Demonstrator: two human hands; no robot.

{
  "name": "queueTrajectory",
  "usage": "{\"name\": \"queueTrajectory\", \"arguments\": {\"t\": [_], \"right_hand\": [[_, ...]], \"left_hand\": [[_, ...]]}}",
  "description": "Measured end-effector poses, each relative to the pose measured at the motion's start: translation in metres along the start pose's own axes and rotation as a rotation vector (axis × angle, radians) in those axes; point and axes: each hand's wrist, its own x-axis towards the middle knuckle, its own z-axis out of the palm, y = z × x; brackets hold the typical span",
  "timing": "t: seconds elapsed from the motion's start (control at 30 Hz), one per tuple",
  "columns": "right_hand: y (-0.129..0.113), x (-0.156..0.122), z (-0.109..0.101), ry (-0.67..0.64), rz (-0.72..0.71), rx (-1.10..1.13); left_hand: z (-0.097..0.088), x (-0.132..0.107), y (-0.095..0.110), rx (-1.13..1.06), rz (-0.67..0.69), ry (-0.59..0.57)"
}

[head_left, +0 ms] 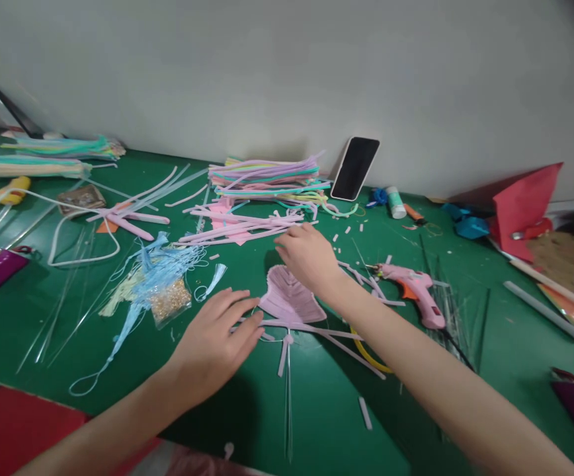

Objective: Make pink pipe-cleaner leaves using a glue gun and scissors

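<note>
A pink fan-shaped piece made of pipe cleaners (289, 301) lies on the green table (317, 410), with thin pink stems crossing under it. My left hand (215, 340) rests flat beside its lower left edge, fingers stretched toward the stems. My right hand (307, 254) reaches over the piece's top, fingers curled down onto loose pink pipe cleaners (240, 228). Whether it grips one is hidden.
A stack of pastel pipe cleaners (267, 178) and a phone (355, 168) lean at the back wall. A pink glue gun (413, 291) lies right of my arm. Blue tassels and a bead bag (161, 284) lie left. Red paper (525, 205) sits far right.
</note>
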Motion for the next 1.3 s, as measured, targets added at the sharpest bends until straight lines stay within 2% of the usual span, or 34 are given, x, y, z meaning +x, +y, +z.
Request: {"name": "queueTrajectory", "arguments": {"t": [0.17,0.3,0.47,0.77,1.0,1.1,1.23,1.3], "right_hand": [[-0.004,0.055,0.024,-0.023,0.031,-0.024],[0.003,0.068,0.031,-0.064,0.105,0.016],[0.014,0.064,0.023,-0.019,0.176,0.141],[0.025,0.052,-0.004,0.032,0.245,0.518],[0.038,0.026,-0.014,-0.063,0.397,0.765],[0.031,0.015,-0.019,-0.152,0.463,0.952],[0.012,-0.013,-0.028,-0.268,0.491,1.21],[0.004,-0.03,-0.032,-0.357,0.494,1.494]], "left_hand": [[0.011,-0.005,0.0,-0.011,0.034,-0.024],[0.013,-0.012,-0.01,0.029,0.034,-0.05],[0.009,-0.01,-0.019,0.036,0.008,-0.051],[0.011,-0.001,-0.024,0.038,-0.006,-0.098],[0.016,-0.001,-0.025,-0.021,-0.059,-0.095],[0.014,0.0,-0.025,-0.163,-0.179,-0.064],[0.002,0.008,-0.027,-0.536,-0.569,-0.046],[-0.004,0.012,-0.027,-0.643,-0.694,-0.081]]}}
